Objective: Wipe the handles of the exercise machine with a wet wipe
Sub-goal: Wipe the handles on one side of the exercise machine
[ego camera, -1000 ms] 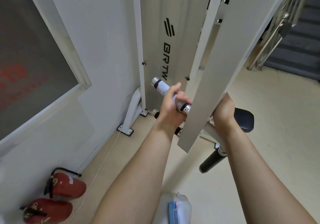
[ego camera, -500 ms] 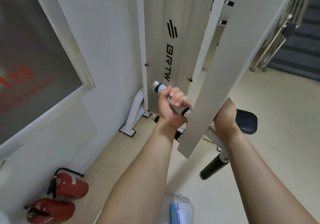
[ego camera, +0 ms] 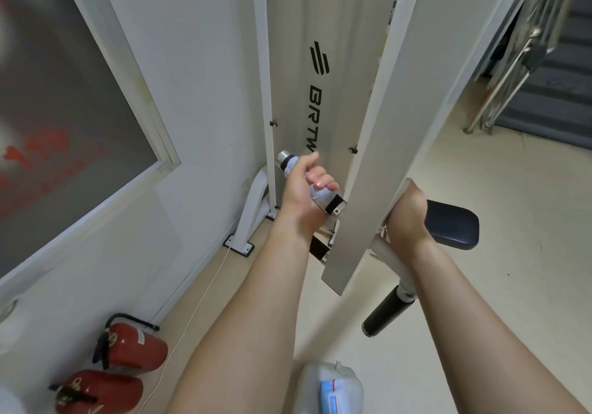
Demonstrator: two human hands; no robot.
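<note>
My left hand [ego camera: 304,191] grips the left handle [ego camera: 334,204] of the white exercise machine, with a white wet wipe [ego camera: 320,196] wrapped round the bar under my fingers. The handle's chrome end cap [ego camera: 283,158] sticks out above my thumb. My right hand [ego camera: 405,211] reaches behind the machine's slanted white arm [ego camera: 378,163]; its fingers are hidden there, so what they hold cannot be seen.
A dark padded seat [ego camera: 455,227] and a black foam roller [ego camera: 386,312] lie below the arm. Two red fire extinguishers [ego camera: 134,349] lie on the floor at the lower left by the wall. A wipes pack [ego camera: 330,388] sits near the bottom edge. Stairs [ego camera: 551,93] rise at the right.
My left hand has slid and turned along the handle with the wipe, covering more of the bar. The right hand stays behind the arm.
</note>
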